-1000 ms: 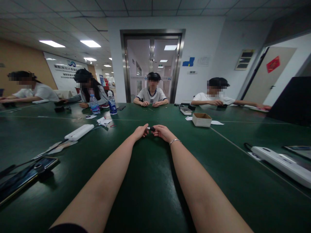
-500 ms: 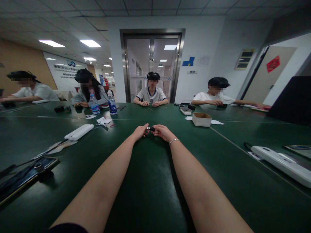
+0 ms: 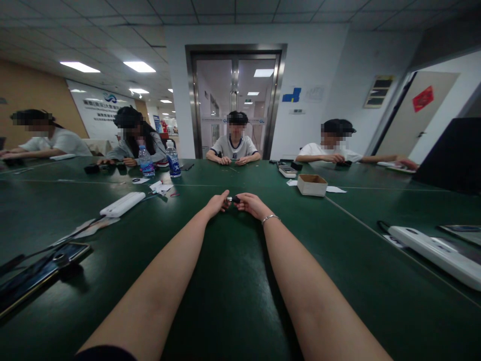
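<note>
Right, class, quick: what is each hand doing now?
Left hand: closed on one end of the small dark object.
Right hand: closed on its other end.

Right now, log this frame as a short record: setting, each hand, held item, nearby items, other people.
setting: long dark green table
left hand: fingers on the small black object
right hand: fingers on the same object; bracelet on wrist
held item: too small to identify
nearby: cardboard box, white power strip, two water bottles
others: four people seated across the table
</note>
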`<state>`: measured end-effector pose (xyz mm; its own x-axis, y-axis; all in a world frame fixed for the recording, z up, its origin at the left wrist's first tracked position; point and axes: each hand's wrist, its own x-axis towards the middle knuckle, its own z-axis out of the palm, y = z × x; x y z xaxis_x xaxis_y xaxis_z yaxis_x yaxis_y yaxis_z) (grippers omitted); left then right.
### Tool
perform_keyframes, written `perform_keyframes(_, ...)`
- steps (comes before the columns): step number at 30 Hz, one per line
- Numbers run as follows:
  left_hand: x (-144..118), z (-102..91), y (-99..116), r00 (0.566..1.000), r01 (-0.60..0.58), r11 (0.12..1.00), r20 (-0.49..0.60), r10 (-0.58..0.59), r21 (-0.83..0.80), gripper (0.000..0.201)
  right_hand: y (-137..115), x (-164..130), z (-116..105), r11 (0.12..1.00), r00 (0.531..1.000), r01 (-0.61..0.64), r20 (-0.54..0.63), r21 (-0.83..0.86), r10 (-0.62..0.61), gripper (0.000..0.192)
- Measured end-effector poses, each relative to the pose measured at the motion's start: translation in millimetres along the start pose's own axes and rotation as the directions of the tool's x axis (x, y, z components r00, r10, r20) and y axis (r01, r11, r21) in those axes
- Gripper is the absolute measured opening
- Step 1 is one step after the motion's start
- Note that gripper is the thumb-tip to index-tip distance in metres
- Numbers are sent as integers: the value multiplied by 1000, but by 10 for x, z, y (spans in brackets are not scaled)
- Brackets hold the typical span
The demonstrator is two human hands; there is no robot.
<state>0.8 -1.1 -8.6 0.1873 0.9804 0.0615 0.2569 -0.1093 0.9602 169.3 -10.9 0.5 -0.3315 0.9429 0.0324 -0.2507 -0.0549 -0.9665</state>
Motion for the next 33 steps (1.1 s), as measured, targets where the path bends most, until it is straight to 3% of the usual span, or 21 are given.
perform_keyframes(3,13,7,-14,1000,-23,996,23,21,83,53,-4,-11,5,1000,1000,5,-1,-1,-5,3)
perform_keyframes(7,29,15,-26,1000,-4,1000,19,4,10,37,-5,-20,11,1000,1000,4,-11,-1,-4,3)
perform_keyframes(11,23,8,-21,1000,-7,999,23,6,35,46,-5,-12,12,1000,1000,1,-12,-6,-1,3)
perform_keyframes(20,-53,17,50,999,1,1000,37,-1,-10,25,0,3,-5,1000,1000,-10,-5,-10,10,1)
perform_keyframes(25,-70,20,71,1000,6,1000,11,-6,-20,28,-7,-19,-8,997,999,40,36,-61,-38,38)
perform_keyframes(27,-73,20,80,1000,12,999,3,-12,-40,29,-11,-16,14,995,999,40,41,-96,-36,43)
perform_keyframes(33,-52,17,53,1000,-6,1000,2,6,-24,31,-7,14,66,974,1000,17,27,-227,-11,13)
